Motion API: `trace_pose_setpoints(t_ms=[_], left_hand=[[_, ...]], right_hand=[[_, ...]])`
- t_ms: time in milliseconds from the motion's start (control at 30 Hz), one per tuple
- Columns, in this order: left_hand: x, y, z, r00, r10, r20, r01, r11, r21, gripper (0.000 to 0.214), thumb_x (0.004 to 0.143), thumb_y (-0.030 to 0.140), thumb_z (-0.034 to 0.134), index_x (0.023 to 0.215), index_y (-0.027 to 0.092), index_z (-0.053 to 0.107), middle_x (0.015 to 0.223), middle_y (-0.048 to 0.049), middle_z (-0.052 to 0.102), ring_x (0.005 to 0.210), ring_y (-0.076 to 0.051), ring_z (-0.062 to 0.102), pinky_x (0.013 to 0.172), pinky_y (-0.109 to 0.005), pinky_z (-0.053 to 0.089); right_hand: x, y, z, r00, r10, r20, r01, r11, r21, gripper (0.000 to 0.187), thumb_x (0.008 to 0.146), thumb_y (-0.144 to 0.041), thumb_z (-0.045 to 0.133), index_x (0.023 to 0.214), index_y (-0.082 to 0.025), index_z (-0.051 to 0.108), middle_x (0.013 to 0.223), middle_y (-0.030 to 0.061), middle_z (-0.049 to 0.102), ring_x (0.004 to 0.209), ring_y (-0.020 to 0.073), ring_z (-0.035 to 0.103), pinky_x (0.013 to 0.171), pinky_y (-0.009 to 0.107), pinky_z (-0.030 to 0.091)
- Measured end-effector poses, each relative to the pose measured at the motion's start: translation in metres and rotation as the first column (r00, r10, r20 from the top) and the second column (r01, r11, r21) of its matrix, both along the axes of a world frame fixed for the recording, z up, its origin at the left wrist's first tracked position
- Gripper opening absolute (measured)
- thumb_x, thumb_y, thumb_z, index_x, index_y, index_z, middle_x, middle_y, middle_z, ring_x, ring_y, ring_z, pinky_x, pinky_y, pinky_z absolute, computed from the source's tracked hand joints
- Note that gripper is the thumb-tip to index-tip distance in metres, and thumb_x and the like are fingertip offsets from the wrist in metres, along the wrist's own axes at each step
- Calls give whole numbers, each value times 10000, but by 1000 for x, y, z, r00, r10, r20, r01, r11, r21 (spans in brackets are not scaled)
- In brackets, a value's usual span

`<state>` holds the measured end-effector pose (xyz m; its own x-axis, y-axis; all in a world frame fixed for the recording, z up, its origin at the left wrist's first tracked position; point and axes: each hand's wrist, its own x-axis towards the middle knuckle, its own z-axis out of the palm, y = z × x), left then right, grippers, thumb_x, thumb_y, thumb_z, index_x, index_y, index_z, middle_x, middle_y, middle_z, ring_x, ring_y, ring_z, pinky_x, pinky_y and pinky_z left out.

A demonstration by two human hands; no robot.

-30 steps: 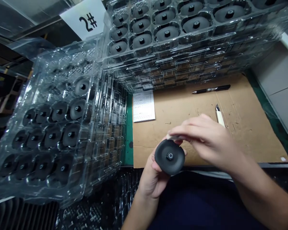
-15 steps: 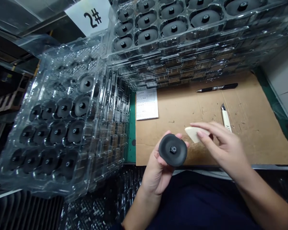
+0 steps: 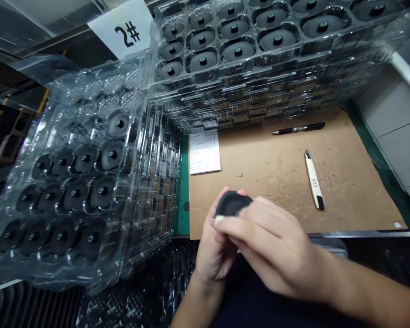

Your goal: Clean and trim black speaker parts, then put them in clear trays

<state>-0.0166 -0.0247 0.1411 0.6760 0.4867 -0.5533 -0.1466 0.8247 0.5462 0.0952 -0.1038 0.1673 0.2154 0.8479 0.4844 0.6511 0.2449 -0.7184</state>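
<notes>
My left hand point(image 3: 213, 255) grips a round black disc part point(image 3: 231, 203) from below, over the near edge of a cardboard sheet point(image 3: 269, 168). My right hand point(image 3: 269, 248) lies across the front of the disc, fingers closed and pressed against it, hiding most of it. Whatever the right fingers hold is hidden. Only the disc's upper rim shows.
A stack of clear trays point(image 3: 71, 182) with several black discs stands at the left. Another tray stack point(image 3: 259, 68) fills the back. On the cardboard lie a white utility knife point(image 3: 313, 180), a black pen point(image 3: 299, 128) and a paper slip point(image 3: 204, 151). A "2#" sign point(image 3: 126, 33) stands behind.
My right hand, which held a small white wedge beside the disc half a second ago, has moved left and down over the disc's face. The disc has tilted away and is mostly covered.
</notes>
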Motion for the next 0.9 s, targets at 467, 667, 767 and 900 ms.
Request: trace_pose_setpoints(t_ms=[467,667,767,900], left_hand=[[-14,-2,-4,953,-196,231,233,961,-145,623,651,416,744,1219,243,553,1285,-125,551,1079,-313,587,881,-372,498],[-16,-2,0,929,-182,322,251,950,-185,594,671,388,740,1213,243,547,1299,-116,546,1091,-305,585,880,-339,502],[-14,-3,-1,929,-183,322,250,951,-181,574,681,375,734,1207,237,550,1238,-90,597,1093,-302,584,886,-355,505],[-12,-3,-1,931,-199,306,261,949,-178,573,681,375,733,1207,240,550,1232,-83,602,1094,-300,584,881,-350,506]], right_hand=[[44,-7,-35,956,-199,-215,142,957,-254,262,902,-160,445,1085,-223,621,995,28,644,887,124,578,760,250,451],[33,-47,-80,810,-443,-384,107,756,-646,286,874,-397,483,1054,-249,648,1092,38,654,991,212,608,822,335,493],[24,-60,-91,815,-422,-396,40,725,-688,314,874,-423,464,1064,-251,647,1112,44,650,1017,225,604,834,356,501],[28,-62,-85,812,-450,-370,95,729,-678,294,874,-411,471,1055,-260,646,1095,31,655,1002,210,608,804,331,506]])
